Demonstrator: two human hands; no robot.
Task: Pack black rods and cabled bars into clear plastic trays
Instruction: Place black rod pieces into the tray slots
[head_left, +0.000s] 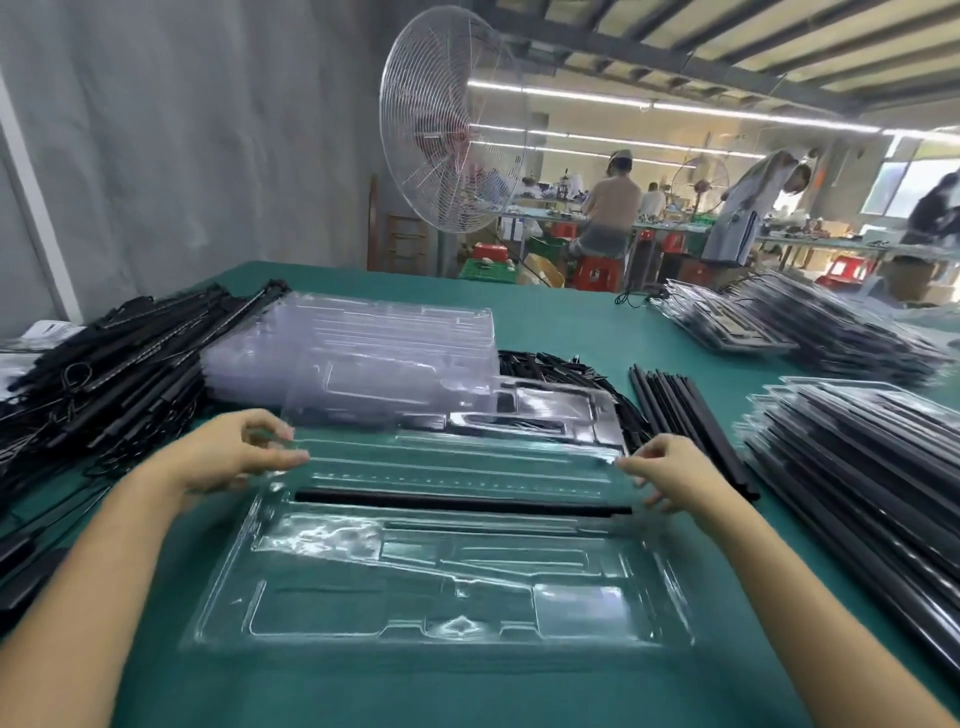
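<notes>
Two forearms reach over the green table (363, 691), flanking the clear tray (218, 597). One black rod (457, 503) lies in a slot with its long axis left to right, just camera-side of both hands. The right hand (670, 475) is nearer, with loosely spread fingertips by the rod's right end (whether they grip is unclear). The left hand (228, 457) pinches the tray's far-left edge. Beyond to the right lie loose rods (685, 415), likely the next pick.

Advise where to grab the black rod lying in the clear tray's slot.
Probably from above, pinching the black rod near one end: it lies flat, crosswise in a narrow groove of the clear tray, so the long sides look walled in.
</notes>
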